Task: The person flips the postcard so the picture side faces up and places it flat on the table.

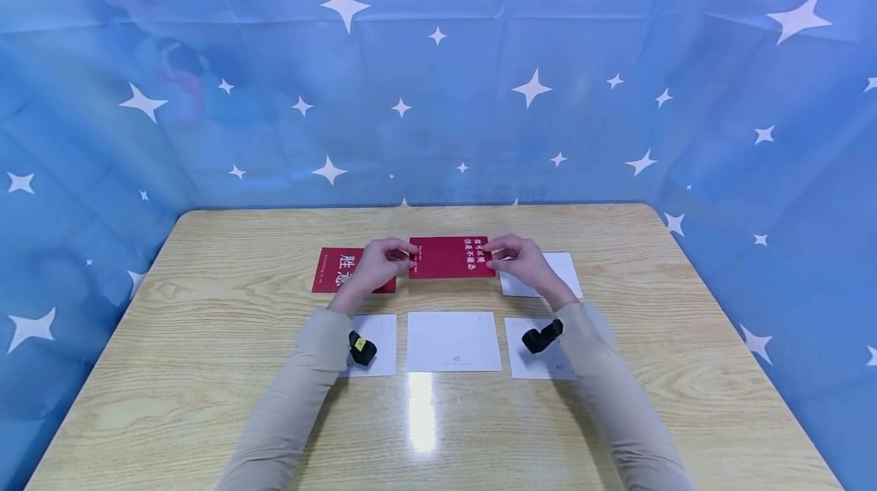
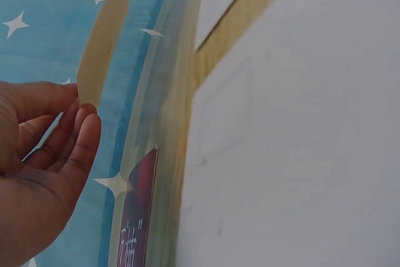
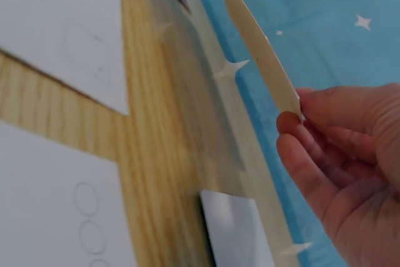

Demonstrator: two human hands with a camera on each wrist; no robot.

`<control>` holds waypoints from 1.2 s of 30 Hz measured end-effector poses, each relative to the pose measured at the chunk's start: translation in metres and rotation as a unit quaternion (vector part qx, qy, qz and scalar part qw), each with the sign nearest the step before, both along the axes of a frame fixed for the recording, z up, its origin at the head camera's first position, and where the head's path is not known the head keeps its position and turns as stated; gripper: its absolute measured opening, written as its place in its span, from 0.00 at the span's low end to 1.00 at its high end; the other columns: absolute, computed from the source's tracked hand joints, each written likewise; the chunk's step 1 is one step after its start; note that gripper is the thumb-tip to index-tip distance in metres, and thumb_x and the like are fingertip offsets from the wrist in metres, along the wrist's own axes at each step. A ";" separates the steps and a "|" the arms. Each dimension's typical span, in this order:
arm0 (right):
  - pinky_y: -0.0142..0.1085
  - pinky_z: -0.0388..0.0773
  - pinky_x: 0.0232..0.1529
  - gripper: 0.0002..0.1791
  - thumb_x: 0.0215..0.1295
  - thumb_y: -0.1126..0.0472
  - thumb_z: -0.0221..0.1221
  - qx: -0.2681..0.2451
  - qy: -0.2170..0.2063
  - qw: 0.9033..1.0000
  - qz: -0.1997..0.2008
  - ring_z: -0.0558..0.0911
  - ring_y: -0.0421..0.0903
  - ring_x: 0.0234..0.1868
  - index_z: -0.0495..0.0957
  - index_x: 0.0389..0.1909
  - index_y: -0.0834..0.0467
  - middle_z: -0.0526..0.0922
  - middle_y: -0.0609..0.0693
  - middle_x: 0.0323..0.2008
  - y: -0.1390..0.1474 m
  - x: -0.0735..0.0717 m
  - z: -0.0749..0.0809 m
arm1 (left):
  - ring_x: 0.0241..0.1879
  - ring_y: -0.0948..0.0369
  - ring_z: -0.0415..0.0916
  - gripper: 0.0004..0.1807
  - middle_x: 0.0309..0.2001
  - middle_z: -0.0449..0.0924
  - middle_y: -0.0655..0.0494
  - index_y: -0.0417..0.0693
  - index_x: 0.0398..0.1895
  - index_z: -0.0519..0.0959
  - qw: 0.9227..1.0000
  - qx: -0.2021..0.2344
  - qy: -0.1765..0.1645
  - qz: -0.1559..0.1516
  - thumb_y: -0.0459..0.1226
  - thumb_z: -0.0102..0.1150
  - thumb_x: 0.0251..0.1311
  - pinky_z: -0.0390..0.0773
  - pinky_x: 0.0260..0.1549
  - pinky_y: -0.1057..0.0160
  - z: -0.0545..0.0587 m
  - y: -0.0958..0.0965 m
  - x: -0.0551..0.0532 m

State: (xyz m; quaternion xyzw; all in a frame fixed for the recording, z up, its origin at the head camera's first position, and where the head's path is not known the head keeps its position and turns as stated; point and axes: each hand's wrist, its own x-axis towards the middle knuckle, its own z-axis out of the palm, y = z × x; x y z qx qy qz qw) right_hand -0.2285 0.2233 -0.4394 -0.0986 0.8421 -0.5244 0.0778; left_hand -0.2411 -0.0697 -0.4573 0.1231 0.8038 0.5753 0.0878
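Observation:
A red card [image 1: 441, 259] with white characters is held up between both hands, raised over the back row on the table. My left hand [image 1: 378, 264] pinches its left edge between thumb and fingers. At the opposite edge, my right hand [image 1: 526, 261] pinches it the same way. Seen from the wrists, the card's [image 2: 103, 42] pale side shows, nearly edge-on. Another red card [image 1: 325, 278] with large white characters lies below my left hand, partly covered by it. Under my right hand is a white card [image 1: 565, 270], also partly hidden.
Nearer to me, a row of white cards lies on the wooden table [image 1: 171, 369]: a left card [image 1: 384, 346], a middle card [image 1: 454, 340] and a right card [image 1: 524, 365]. The forearms overlap the outer two. A blue star-patterned curtain [image 1: 438, 133] stands behind the table.

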 end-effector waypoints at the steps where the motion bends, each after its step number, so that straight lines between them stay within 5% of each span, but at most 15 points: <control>1: 0.34 0.78 0.41 0.15 0.60 0.70 0.60 0.006 -0.001 1.000 -0.001 0.78 0.53 0.45 0.78 0.49 0.65 0.74 0.60 0.52 -0.001 0.000 -0.001 | 0.39 0.56 0.75 0.11 0.44 0.79 0.48 0.41 0.44 0.82 1.000 -0.003 0.002 -0.003 0.28 0.59 0.58 0.77 0.36 0.65 -0.001 0.000 0.000; 16: 0.36 0.78 0.39 0.16 0.60 0.69 0.61 0.062 -0.028 0.998 0.004 0.78 0.50 0.41 0.78 0.49 0.66 0.76 0.61 0.50 -0.003 -0.002 -0.009 | 0.36 0.56 0.74 0.09 0.42 0.79 0.48 0.39 0.39 0.84 0.995 -0.094 0.026 -0.022 0.27 0.62 0.54 0.78 0.36 0.64 -0.002 0.009 0.000; 25: 0.34 0.73 0.34 0.15 0.58 0.67 0.63 0.118 -0.020 0.993 0.008 0.75 0.47 0.33 0.80 0.46 0.65 0.78 0.60 0.48 -0.009 -0.006 -0.010 | 0.37 0.57 0.76 0.08 0.40 0.81 0.48 0.39 0.38 0.84 0.991 -0.134 0.010 -0.019 0.27 0.62 0.54 0.78 0.39 0.61 -0.003 0.015 -0.002; 36: 0.39 0.75 0.41 0.13 0.57 0.68 0.63 0.172 -0.032 0.985 0.008 0.77 0.50 0.39 0.81 0.44 0.64 0.76 0.61 0.51 -0.019 -0.007 -0.005 | 0.36 0.57 0.75 0.08 0.37 0.82 0.49 0.40 0.38 0.85 0.984 -0.181 0.000 -0.002 0.29 0.64 0.53 0.77 0.32 0.64 0.001 0.022 -0.002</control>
